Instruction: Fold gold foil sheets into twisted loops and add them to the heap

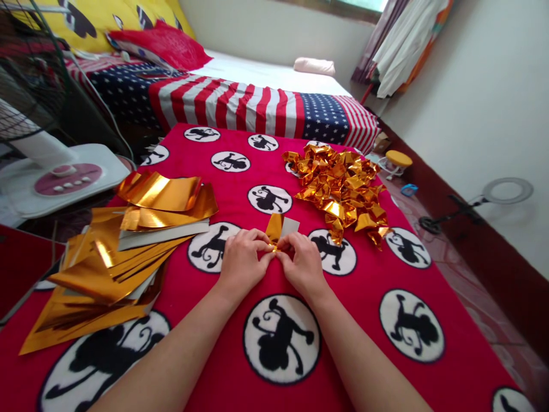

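Both hands meet over the middle of a red cloth (pixel 214 372) with white circles and black monkey figures. My left hand (pixel 244 257) pinches the left side of a small folded piece of gold paper (pixel 274 227). On its right side, my right hand (pixel 302 260) pinches the same piece, fingertips nearly touching the left ones. A gold flap and a pale grey flap stick up beyond the fingers. To the left lies a loose stack of flat gold sheets (pixel 128 269). Many folded gold pieces (pixel 343 183) are heaped at the right rear.
A white fan base (pixel 64 177) stands by the cloth's left edge. Behind the table is a bed with a striped and starred cover (pixel 240 109). At the right are a yellow stool (pixel 398 158) and a ring light on a stand (pixel 508 190).
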`<control>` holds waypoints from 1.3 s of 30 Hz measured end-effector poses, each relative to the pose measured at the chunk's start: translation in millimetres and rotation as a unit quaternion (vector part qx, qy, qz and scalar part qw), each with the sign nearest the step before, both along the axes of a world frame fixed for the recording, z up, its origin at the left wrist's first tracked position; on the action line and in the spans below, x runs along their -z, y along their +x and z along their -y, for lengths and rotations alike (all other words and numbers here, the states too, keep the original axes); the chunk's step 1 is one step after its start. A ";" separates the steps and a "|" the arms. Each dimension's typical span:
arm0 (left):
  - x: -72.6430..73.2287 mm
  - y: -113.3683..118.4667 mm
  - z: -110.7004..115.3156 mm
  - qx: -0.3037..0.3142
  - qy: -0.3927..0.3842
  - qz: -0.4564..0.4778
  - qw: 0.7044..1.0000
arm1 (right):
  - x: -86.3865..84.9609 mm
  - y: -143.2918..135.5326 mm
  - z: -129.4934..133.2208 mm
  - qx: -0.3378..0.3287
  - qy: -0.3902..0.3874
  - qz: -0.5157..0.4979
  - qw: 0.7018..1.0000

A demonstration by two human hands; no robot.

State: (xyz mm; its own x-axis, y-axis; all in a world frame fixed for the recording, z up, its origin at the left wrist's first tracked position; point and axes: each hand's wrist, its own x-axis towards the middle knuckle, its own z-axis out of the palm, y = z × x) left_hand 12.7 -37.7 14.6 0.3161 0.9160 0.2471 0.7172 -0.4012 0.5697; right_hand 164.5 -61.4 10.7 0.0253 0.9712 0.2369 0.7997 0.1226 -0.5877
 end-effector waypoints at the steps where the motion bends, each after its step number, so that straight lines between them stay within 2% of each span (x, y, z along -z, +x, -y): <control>1: -0.2 0.4 0.2 -0.001 0.000 0.000 1.000 | 0.3 0.4 -1.0 -0.001 0.000 0.000 1.000; 10: 1.6 1.6 0.2 -0.002 0.006 0.004 1.000 | 2.6 -1.3 -8.1 0.022 0.013 0.058 0.998; 16: 2.4 2.8 2.9 -0.006 0.015 0.004 1.000 | 5.1 1.8 -25.3 0.092 0.008 0.079 0.993; 18: 2.6 2.7 3.0 -0.005 0.016 0.006 1.000 | 4.7 4.2 -28.3 0.109 0.025 0.051 0.992; 21: 1.9 1.9 2.0 0.000 0.020 0.005 1.000 | 0.5 5.2 -25.3 0.118 0.096 0.003 0.988; 22: 1.2 1.6 1.6 0.004 0.021 0.002 1.000 | -1.3 4.3 -22.7 0.104 0.122 -0.001 0.987; 24: -0.8 1.1 1.1 0.010 0.024 -0.008 1.000 | -4.1 0.8 -17.0 0.033 0.155 0.009 0.987; 26: -3.0 0.7 1.1 0.009 0.026 -0.027 0.999 | -3.7 -3.0 -13.2 -0.071 0.147 0.025 0.986; 28: -4.5 0.4 1.4 0.007 0.029 -0.040 0.999 | 0.1 -4.9 -13.3 -0.130 0.116 0.031 0.984; 34: -4.0 -0.1 1.0 0.008 0.025 -0.020 0.999 | 10.0 3.8 -31.4 -0.035 0.048 0.059 0.996; 39: -3.8 0.0 -0.3 0.010 0.018 -0.011 1.000 | -6.4 7.0 -52.4 0.006 0.041 0.121 0.992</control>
